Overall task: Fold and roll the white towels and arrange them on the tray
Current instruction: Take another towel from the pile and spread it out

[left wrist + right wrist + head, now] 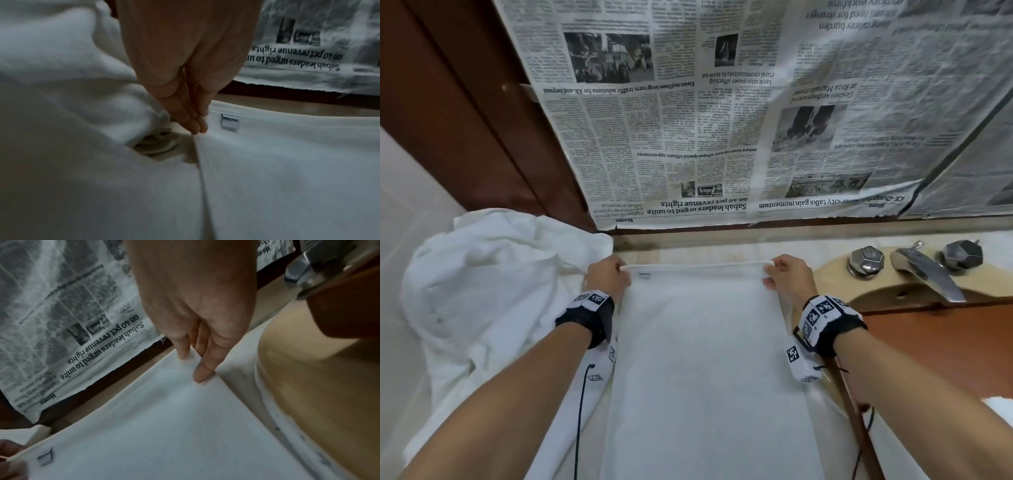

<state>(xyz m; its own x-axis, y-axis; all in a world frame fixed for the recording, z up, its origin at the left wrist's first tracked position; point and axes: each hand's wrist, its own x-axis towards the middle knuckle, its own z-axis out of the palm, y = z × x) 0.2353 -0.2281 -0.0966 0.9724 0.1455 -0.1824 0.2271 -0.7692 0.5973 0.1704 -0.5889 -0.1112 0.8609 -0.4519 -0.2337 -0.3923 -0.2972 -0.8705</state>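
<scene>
A white towel (702, 359) lies spread flat on the counter, its long side running toward me. My left hand (616, 274) pinches its far left corner, close to a small sewn label (230, 121). My right hand (777, 272) pinches the far right corner (193, 357). The far hem is stretched straight between both hands. In the left wrist view my left hand's fingertips (197, 125) press at the towel's left edge. The red-brown tray (941, 349) lies to the right, over the basin.
A heap of crumpled white towels (482, 291) sits at the left. Chrome tap and two knobs (924, 270) stand on the beige basin (308, 386) at the right. Newspaper (722, 120) covers the wall behind. A white patch (996, 406) shows at the right edge.
</scene>
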